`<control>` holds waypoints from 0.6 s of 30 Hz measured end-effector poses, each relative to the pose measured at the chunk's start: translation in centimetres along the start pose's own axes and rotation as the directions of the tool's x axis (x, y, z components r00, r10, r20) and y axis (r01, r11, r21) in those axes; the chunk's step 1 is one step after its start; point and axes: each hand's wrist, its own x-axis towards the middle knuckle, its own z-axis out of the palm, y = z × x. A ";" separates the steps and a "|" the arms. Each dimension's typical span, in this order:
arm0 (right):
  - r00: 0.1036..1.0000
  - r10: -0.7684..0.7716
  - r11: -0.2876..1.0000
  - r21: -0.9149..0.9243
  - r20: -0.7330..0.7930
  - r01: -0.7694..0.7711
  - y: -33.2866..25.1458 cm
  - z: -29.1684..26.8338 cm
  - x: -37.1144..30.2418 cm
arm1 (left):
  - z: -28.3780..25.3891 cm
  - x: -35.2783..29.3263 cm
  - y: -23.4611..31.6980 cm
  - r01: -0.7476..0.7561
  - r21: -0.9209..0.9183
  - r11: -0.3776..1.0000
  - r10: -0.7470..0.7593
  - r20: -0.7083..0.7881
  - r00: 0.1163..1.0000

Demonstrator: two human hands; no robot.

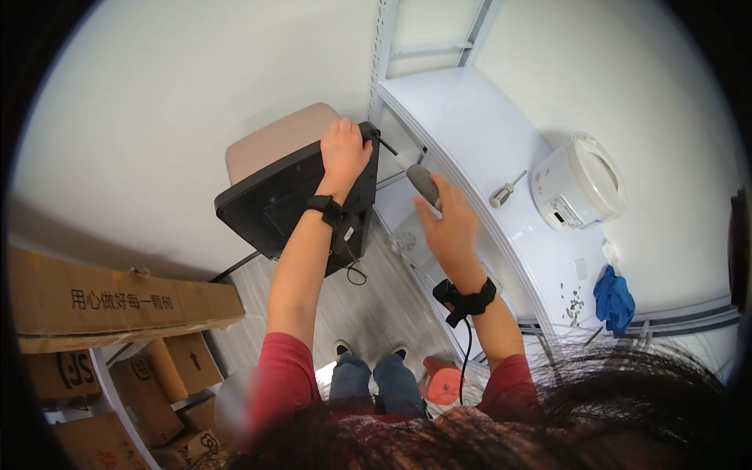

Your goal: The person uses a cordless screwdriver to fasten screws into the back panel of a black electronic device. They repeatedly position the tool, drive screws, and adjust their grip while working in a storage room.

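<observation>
Ahead of me a flat black panel-like device [270,205] with a thin cord stands tilted, its kind unclear. Over its upper edge lies my left hand [342,153], fingers curled round the rim near the right corner. In my right hand [452,227] is a screwdriver [423,185] with a grey handle and dark shaft. Its shaft points at the panel's upper right corner; whether the tip sits in a screw is too small to tell. Behind the panel rises a beige padded cushion [282,141].
To the right, a white shelf [454,110] carries a white rice cooker [578,184], a second screwdriver [507,190], scattered small screws [574,305] and a blue cloth or bag [613,299]. Cardboard boxes [125,301] fill a rack at left. A red-lidded bin [443,382] stands near my feet.
</observation>
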 end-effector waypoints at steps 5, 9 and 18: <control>0.989 -0.095 0.994 -0.037 0.118 0.100 0.9 0.0 -0.5 | -0.4 0.1 0.5 -0.014 -0.031 0.999 0.013 -0.028 1.000; 0.983 -0.165 0.986 0.029 0.078 0.163 1.2 0.5 -0.5 | -0.4 -0.1 0.3 -0.011 -0.026 1.000 0.011 -0.020 1.000; 0.981 0.040 0.999 0.040 -0.190 -0.033 0.9 0.1 2.0 | -0.5 -0.4 0.6 -0.003 0.023 1.000 0.002 0.039 0.999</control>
